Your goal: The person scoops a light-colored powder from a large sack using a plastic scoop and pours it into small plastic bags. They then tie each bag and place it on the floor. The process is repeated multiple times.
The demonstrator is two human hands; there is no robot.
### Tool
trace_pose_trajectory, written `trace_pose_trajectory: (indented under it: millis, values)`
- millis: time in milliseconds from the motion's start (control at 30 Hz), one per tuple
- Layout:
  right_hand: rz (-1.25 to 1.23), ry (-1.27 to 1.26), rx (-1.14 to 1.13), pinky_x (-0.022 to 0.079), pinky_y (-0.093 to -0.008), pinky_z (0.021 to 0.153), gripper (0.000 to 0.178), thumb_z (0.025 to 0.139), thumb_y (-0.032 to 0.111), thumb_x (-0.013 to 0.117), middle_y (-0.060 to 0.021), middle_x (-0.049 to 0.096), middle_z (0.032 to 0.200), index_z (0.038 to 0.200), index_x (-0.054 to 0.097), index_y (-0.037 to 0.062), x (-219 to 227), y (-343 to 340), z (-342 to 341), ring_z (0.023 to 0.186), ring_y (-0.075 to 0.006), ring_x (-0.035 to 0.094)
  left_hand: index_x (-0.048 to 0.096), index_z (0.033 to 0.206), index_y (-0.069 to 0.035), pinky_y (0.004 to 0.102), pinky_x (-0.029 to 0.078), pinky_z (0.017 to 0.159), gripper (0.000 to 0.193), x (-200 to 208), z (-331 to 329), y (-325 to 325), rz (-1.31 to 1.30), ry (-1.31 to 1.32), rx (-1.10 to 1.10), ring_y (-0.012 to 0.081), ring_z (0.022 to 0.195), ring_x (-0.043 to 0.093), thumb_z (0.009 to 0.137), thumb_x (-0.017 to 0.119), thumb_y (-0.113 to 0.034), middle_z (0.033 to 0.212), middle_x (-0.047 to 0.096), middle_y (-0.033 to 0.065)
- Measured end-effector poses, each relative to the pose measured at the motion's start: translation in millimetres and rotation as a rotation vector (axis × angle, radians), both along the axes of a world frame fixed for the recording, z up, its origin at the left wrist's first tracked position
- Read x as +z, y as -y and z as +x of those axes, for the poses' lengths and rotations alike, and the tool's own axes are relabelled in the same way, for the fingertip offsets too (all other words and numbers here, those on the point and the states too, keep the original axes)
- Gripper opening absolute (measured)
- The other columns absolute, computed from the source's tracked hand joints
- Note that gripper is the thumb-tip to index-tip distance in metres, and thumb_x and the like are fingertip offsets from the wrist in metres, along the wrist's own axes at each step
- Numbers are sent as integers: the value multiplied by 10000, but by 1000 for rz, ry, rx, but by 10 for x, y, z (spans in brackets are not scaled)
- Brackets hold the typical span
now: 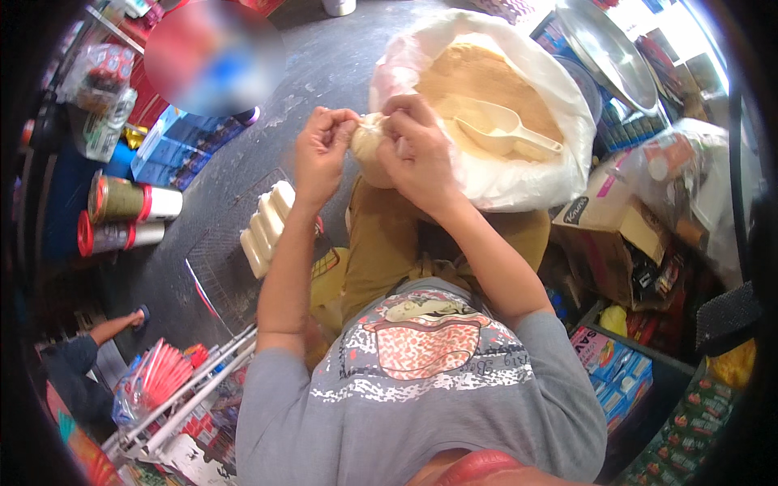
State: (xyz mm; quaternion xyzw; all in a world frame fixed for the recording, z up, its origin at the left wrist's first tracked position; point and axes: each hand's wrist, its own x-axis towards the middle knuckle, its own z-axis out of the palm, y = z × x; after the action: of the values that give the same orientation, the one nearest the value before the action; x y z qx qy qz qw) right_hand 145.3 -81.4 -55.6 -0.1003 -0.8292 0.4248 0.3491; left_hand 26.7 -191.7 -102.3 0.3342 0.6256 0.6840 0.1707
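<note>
Head view: small bag (370, 160), pale and bulging, at 12 o'clock, neck bunched. The person's left hand (322, 152) pinches it from the 9 o'clock side; the right hand (417, 150) grips the neck opposite. At 1 o'clock, open sack (559, 180) of tan powder (466, 69), scoop (496, 128) resting in it (handle toward 4). Pale packs (269, 227) in a row, 9 o'clock.

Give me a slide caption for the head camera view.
Left hand and right hand grip the top of a small filled bag beside a white sack of tan powder with a scoop.
</note>
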Motion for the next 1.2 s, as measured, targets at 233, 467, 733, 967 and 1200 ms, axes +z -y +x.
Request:
trace_pose_trajectory:
  millis: [233, 467, 733, 967, 1200]
  values:
    - [200, 13, 50, 389, -419, 972, 410, 822, 126, 610, -213, 402, 1319, 1208, 497, 47, -149, 196, -117, 1229, -392, 405, 385, 1326, -47, 342, 438, 926, 718, -907, 388, -55, 213, 228, 90, 178, 1074, 491, 719, 765, -104, 1224, 483, 80]
    - [318, 376, 203, 320, -433, 1036, 441, 830, 158, 624, -186, 444, 1330, 1239, 505, 44, -1223, 493, -192, 1254, -361, 395, 638, 1053, -45, 359, 468, 863, 289, -1717, -100, 221, -194, -111, 394, 219, 1022, 559, 773, 678, -104, 1076, 570, 90]
    - [432, 485, 194, 313, -469, 1024, 358, 787, 162, 632, -145, 506, 1268, 1119, 579, 39, -1196, 192, 36, 1209, -361, 428, 707, 928, -110, 414, 471, 882, 266, -3052, -266, 87, -708, 2, 459, 357, 983, 575, 686, 718, -220, 1006, 611, 161]
    - [301, 422, 165, 327, -462, 1010, 315, 738, 200, 600, -109, 592, 1173, 1024, 651, 77, -1454, 134, 28, 1165, -334, 476, 597, 1118, -46, 401, 450, 923, 516, -4079, -834, -425, -1086, 239, 554, 329, 1088, 543, 696, 745, -304, 1152, 556, 201]
    - [348, 456, 261, 369, -479, 985, 375, 753, 246, 546, -99, 580, 1215, 1083, 653, 103, -1518, 15, 88, 1166, -324, 489, 470, 1148, -23, 410, 485, 890, 712, -4436, -1159, -1180, -1195, 332, 527, 315, 1069, 556, 653, 770, -438, 1174, 515, 164]
